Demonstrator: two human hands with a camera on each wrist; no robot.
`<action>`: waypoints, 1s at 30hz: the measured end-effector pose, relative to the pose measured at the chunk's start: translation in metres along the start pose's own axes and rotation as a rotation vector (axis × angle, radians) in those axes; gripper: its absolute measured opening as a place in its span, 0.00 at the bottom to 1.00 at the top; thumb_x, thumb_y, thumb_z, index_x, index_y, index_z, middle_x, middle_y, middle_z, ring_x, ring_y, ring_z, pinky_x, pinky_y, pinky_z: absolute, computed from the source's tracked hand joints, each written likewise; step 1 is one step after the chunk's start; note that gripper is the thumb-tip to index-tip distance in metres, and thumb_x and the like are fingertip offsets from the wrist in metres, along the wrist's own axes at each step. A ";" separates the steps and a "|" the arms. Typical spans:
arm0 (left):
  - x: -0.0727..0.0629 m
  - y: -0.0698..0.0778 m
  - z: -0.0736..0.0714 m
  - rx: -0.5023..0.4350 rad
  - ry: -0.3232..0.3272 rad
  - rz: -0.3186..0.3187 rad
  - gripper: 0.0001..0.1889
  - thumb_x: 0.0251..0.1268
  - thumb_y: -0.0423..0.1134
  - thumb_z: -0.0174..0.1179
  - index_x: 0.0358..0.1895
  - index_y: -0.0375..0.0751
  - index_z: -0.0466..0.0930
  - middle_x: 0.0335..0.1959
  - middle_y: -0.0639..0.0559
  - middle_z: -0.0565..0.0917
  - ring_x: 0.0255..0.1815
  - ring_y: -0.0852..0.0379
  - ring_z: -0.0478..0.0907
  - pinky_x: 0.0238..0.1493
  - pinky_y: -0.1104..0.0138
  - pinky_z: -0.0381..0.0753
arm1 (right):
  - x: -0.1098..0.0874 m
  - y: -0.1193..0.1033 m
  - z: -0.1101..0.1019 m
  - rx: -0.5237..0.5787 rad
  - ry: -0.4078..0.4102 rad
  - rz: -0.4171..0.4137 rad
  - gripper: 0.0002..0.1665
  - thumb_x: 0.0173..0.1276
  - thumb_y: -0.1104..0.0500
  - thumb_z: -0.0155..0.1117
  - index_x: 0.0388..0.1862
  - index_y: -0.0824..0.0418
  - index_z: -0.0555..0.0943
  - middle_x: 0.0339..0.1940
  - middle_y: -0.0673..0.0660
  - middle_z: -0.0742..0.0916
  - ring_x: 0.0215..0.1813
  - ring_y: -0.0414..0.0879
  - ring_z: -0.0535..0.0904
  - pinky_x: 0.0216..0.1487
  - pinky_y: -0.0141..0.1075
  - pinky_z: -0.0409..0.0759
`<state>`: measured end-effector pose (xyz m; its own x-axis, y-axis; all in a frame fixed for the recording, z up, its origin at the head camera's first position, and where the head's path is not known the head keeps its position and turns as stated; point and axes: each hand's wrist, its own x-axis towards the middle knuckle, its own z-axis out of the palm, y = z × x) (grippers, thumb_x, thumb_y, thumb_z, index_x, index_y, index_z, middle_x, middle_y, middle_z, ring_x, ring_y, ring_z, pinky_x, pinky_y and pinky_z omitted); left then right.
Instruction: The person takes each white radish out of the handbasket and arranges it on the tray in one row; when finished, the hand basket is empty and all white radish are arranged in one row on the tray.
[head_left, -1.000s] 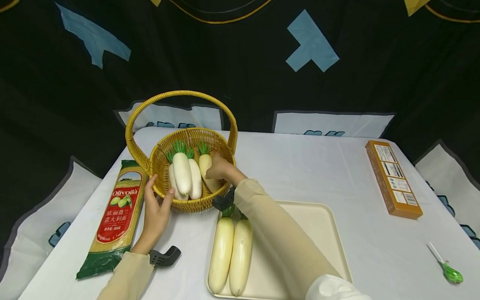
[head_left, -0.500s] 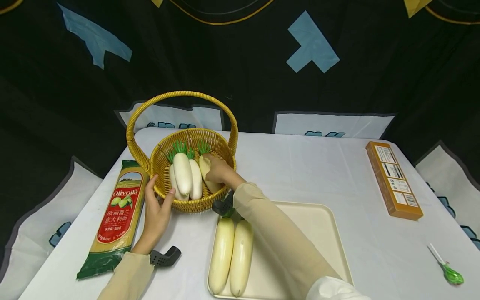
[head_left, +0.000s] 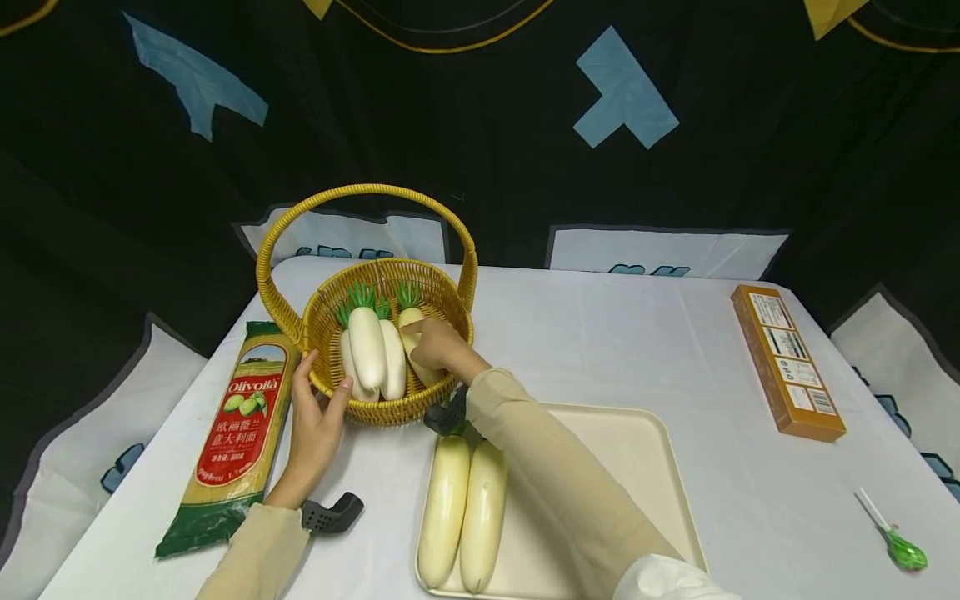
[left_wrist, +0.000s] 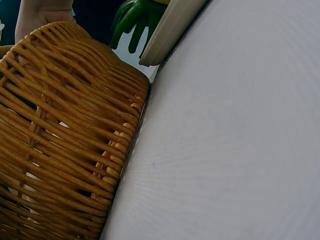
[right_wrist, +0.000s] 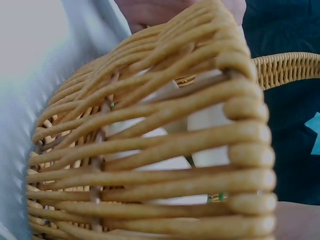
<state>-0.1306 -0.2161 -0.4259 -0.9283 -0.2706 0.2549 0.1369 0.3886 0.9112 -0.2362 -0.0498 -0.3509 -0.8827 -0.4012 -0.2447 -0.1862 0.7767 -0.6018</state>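
Observation:
A yellow wicker basket (head_left: 390, 412) with a tall arched handle holds several toy-like white radishes (head_left: 366, 346) with green tops. Inside it, my right hand (head_left: 442, 346) grips a cream-coloured radish (head_left: 411, 317) at the right side, fingers curled over its upper half. My left hand (head_left: 315, 433) rests against the basket's front left, its thumb and forefinger spread straight along the wall. In the left wrist view, basket wickerwork (left_wrist: 75, 125) fills the left side. The right wrist view is mostly basket wall (right_wrist: 175, 145), with pale radishes behind the gaps.
Two long cream radishes (head_left: 442, 517) lie on a beige tray (head_left: 630, 467) under my right forearm. A spaghetti packet (head_left: 240, 425) lies left of the basket. Over on the right are an orange-brown box (head_left: 787, 362) and a green lollipop (head_left: 906, 552).
My right hand has shifted slightly from the cream radish's right side onto its upper part, fingers now over it. The left hand and the basket stay in place.

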 end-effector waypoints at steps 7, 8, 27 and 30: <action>0.001 0.000 0.000 -0.009 0.000 0.008 0.34 0.65 0.41 0.50 0.70 0.45 0.43 0.70 0.44 0.46 0.70 0.45 0.49 0.65 0.47 0.55 | -0.003 -0.001 -0.002 0.118 0.059 0.000 0.33 0.59 0.68 0.53 0.63 0.47 0.69 0.64 0.56 0.74 0.31 0.45 0.61 0.20 0.29 0.59; 0.001 0.001 0.000 -0.010 0.000 0.009 0.34 0.65 0.40 0.50 0.70 0.45 0.43 0.70 0.44 0.46 0.70 0.46 0.49 0.65 0.47 0.55 | -0.003 -0.001 -0.002 0.118 0.076 -0.014 0.32 0.59 0.67 0.53 0.63 0.48 0.70 0.64 0.56 0.74 0.34 0.45 0.64 0.22 0.29 0.60; 0.001 -0.001 0.001 -0.009 0.003 0.009 0.34 0.65 0.40 0.50 0.70 0.46 0.43 0.70 0.43 0.48 0.69 0.46 0.51 0.64 0.48 0.57 | 0.000 0.017 -0.014 0.708 -0.064 -0.010 0.28 0.66 0.61 0.51 0.64 0.44 0.67 0.45 0.53 0.77 0.29 0.41 0.71 0.42 0.44 0.77; 0.001 -0.001 0.001 -0.011 0.003 0.010 0.34 0.65 0.40 0.50 0.70 0.45 0.43 0.70 0.43 0.47 0.69 0.45 0.51 0.64 0.48 0.57 | 0.000 0.021 -0.018 0.806 -0.113 0.000 0.27 0.66 0.59 0.51 0.64 0.41 0.66 0.43 0.50 0.76 0.34 0.42 0.74 0.50 0.49 0.76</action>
<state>-0.1320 -0.2160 -0.4263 -0.9258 -0.2694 0.2652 0.1500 0.3821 0.9119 -0.2477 -0.0252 -0.3499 -0.8256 -0.4813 -0.2945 0.2203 0.2056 -0.9535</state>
